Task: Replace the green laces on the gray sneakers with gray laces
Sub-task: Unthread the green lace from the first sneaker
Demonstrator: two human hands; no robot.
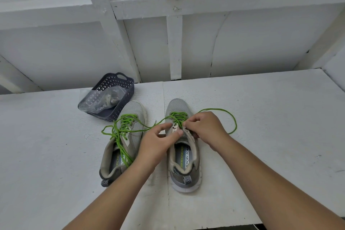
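body: two bare forearms | left hand (pixel 155 141) ungloved | right hand (pixel 206 129) ungloved | sleeves: cannot tell

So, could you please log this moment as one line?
unlacing | right sneaker | both hands on green lace | left sneaker laced

Two gray sneakers stand side by side, toes toward twelve o'clock. The left sneaker (pixel 122 142) has its green lace (pixel 119 132) loosened, ends trailing over its opening. The right sneaker (pixel 183 157) has its lace (pixel 220 115) partly undone, looping out toward three o'clock.
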